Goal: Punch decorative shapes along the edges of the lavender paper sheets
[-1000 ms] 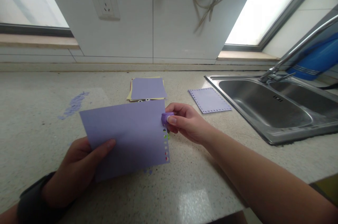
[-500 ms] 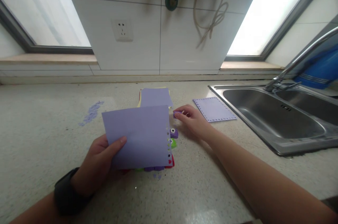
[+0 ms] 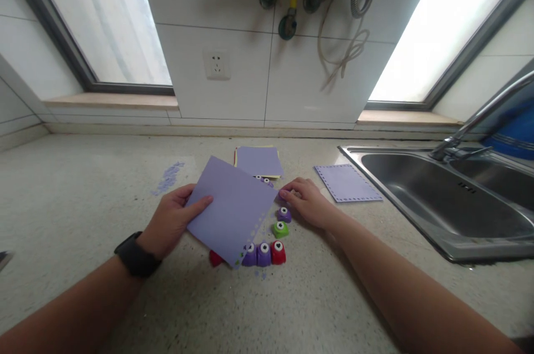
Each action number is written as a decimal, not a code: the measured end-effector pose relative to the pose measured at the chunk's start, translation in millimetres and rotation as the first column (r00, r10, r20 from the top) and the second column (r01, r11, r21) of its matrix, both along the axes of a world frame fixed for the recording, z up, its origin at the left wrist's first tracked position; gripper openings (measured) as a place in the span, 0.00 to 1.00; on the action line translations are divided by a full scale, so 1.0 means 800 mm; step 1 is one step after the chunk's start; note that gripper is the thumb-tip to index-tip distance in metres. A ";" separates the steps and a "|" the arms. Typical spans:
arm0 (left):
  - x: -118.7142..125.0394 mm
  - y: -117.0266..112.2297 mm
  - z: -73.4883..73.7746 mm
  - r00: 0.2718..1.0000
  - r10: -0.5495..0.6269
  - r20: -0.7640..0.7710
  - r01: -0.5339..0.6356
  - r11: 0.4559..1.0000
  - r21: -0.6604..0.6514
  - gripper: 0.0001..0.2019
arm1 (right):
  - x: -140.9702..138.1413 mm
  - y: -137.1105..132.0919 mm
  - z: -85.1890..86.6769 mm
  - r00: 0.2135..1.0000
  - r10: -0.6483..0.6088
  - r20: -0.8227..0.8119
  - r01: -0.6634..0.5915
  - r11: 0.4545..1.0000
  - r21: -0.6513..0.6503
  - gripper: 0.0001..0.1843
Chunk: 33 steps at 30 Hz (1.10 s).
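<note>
My left hand (image 3: 175, 215) grips a sheet of purple paper (image 3: 229, 204) between thumb and fingers. The sheet is tilted, with a row of small punched shapes along its lower right edge. My right hand (image 3: 306, 201) is closed at the fingertips around a purple craft punch, mostly hidden by the fingers, near the sheet's right corner. Below that hand stand another purple punch (image 3: 284, 214) and a green punch (image 3: 280, 229). A red punch (image 3: 278, 253) and purple punches (image 3: 263, 254) form a front row, partly covered by the sheet.
Behind the sheet lies a stack of coloured paper (image 3: 258, 160). A purple sheet with a punched border (image 3: 348, 183) rests left of the steel sink (image 3: 434, 220). Purple paper scraps (image 3: 169, 177) are heaped at the left on the speckled counter (image 3: 95, 193).
The held sheet has turned clockwise and moved off the right-hand punches, uncovering more of the front row. My right hand has come down slightly with the purple punch. The camera view has shifted.
</note>
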State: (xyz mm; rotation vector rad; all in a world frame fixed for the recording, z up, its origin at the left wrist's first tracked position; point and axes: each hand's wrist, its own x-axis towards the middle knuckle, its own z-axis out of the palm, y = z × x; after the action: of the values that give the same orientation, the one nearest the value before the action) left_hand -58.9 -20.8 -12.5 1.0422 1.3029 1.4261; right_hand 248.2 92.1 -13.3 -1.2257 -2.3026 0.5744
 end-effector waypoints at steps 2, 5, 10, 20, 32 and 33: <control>-0.008 0.003 0.002 0.999 0.014 -0.031 -0.013 1.000 0.014 0.18 | -0.002 -0.004 0.002 0.999 0.017 0.049 -0.017 1.000 0.005 0.16; -0.014 0.005 0.004 0.998 0.015 -0.066 -0.013 0.999 0.031 0.17 | -0.007 -0.010 0.005 0.992 0.069 0.103 -0.070 0.998 0.007 0.17; -0.016 0.007 -0.003 0.996 -0.010 -0.093 0.014 0.999 0.040 0.17 | -0.015 -0.015 0.008 0.982 0.142 0.122 -0.146 0.989 0.022 0.17; -0.022 0.019 -0.015 0.972 0.041 0.231 -0.055 0.997 0.054 0.17 | -0.015 -0.014 0.004 0.937 0.330 0.112 -0.340 0.937 0.083 0.16; -0.028 0.026 -0.019 0.948 0.075 0.309 -0.097 0.994 0.058 0.18 | -0.016 -0.014 0.013 0.996 0.069 -0.062 -0.061 0.991 0.118 0.08; -0.028 0.026 -0.019 0.948 0.075 0.310 -0.098 0.994 0.057 0.18 | -0.016 -0.015 0.014 0.997 0.059 -0.059 -0.052 0.992 0.115 0.08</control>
State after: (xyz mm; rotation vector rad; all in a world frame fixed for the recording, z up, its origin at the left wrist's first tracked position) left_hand -81.5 -0.1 -27.5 0.7770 1.0875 1.6388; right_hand 235.2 80.0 -2.1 -1.0793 -2.2894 0.4865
